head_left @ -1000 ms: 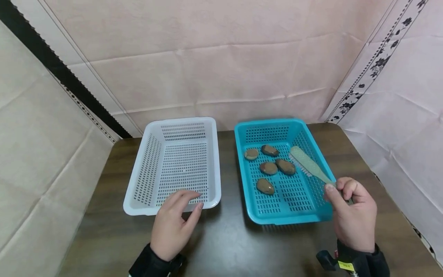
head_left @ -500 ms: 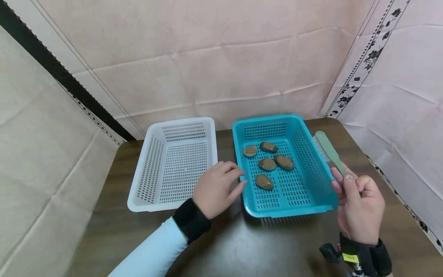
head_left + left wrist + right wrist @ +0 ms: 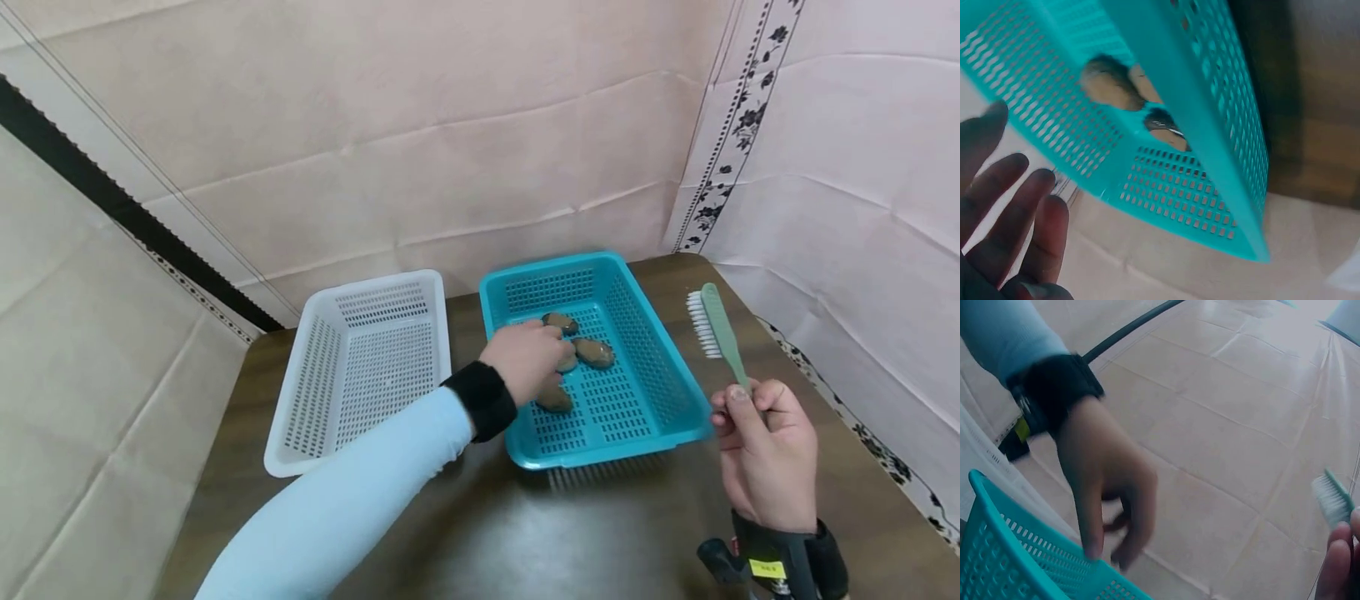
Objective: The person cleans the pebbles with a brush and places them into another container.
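My left hand (image 3: 527,357) reaches into the turquoise basket (image 3: 637,450) from its left side, just over the brown stones. Its fingers (image 3: 1050,237) are spread and loosely bent, with nothing between them in the left wrist view. Several smooth stones lie on the basket floor: one at the back (image 3: 560,322), a larger stone (image 3: 596,353) at the middle, and another stone (image 3: 557,400) nearer the front. The hand covers part of the group. To the right of the basket, my right hand (image 3: 772,454) grips a green brush (image 3: 722,329) by its handle, upright, white bristles facing left.
A white perforated basket (image 3: 281,454) stands left of the turquoise one on the dark wooden table (image 3: 480,533). Pale cloth walls (image 3: 450,183) enclose the table at the back and sides. My left forearm crosses in front of the white basket.
My left hand has moved right, from the white basket's front edge to over the stones. My right hand has lifted the brush out of the turquoise basket and turned it upright at the right.
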Action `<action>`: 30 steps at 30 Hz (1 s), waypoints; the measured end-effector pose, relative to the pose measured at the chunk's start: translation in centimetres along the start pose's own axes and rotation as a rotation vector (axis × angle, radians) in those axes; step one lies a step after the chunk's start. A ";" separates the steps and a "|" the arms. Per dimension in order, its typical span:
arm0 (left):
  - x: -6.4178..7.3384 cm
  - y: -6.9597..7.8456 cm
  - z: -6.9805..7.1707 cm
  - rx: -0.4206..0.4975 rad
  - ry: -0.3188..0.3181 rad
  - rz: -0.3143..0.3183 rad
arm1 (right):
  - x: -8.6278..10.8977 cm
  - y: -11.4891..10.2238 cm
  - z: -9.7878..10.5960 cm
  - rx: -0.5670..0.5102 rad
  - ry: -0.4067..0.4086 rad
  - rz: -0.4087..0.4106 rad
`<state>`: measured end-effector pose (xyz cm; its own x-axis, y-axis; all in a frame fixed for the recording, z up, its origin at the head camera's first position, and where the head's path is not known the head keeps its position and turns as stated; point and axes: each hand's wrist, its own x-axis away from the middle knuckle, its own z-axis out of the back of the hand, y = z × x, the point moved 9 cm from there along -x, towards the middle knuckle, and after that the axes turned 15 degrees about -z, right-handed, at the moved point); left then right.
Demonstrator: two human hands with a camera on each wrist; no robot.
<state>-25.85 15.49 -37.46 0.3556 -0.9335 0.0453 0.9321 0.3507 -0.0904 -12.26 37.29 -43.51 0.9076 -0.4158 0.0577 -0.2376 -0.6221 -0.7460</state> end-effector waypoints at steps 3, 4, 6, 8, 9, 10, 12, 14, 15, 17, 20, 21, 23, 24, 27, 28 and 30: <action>-1.9 0.2 -1.4 -0.056 -0.085 -0.036 | 0.1 0.0 -0.3 0.009 -0.040 0.007; -2.3 0.2 -2.0 -0.069 -0.110 -0.046 | 0.2 0.1 -0.4 0.010 -0.051 0.006; -2.9 0.4 -3.1 -0.092 -0.157 -0.065 | 0.3 0.1 -0.5 0.025 -0.059 0.000; -3.3 0.5 -4.1 -0.104 -0.195 -0.080 | 0.4 0.2 -0.4 0.052 -0.046 -0.005; -3.4 0.6 -4.5 -0.114 -0.213 -0.089 | 0.5 0.3 -0.4 0.070 -0.035 -0.008; -3.5 0.7 -4.9 -0.124 -0.232 -0.096 | 0.5 0.3 -0.4 0.089 -0.024 -0.013; -3.8 0.7 -5.6 -0.140 -0.257 -0.105 | 0.5 0.5 -0.5 0.126 -0.011 -0.029; -4.2 0.7 -6.0 -0.160 -0.286 -0.118 | 0.5 0.6 -0.8 0.167 -0.020 -0.043; -4.4 0.6 -6.2 -0.164 -0.299 -0.124 | 0.5 0.7 -1.1 0.194 -0.034 -0.048; -4.8 0.7 -6.5 -0.181 -0.328 -0.145 | 0.5 0.9 -1.6 0.234 -0.080 -0.052; -5.2 1.1 -6.8 -0.183 -0.371 -0.188 | 0.5 1.1 -2.5 0.259 -0.185 -0.030; -5.3 1.3 -6.8 -0.174 -0.382 -0.197 | 0.5 1.1 -2.7 0.247 -0.227 -0.021; -5.5 1.7 -6.9 -0.190 -0.410 -0.229 | 0.6 1.2 -3.1 0.213 -0.302 0.001; -5.5 1.9 -6.9 -0.180 -0.418 -0.236 | 0.6 1.2 -3.3 0.199 -0.332 0.007; -5.6 2.4 -7.0 -0.189 -0.437 -0.251 | 0.8 1.2 -3.5 0.183 -0.384 0.023; -5.6 2.5 -7.0 -0.193 -0.442 -0.254 | 0.8 1.1 -3.5 0.189 -0.389 0.025; -5.5 2.7 -7.0 -0.182 -0.447 -0.246 | 1.0 1.1 -3.5 0.204 -0.393 0.023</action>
<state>-25.77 21.09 -44.95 0.1601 -0.8498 0.5022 0.9787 0.0703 -0.1931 -12.79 33.91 -41.97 0.9750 -0.1195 -0.1873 -0.2215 -0.4553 -0.8623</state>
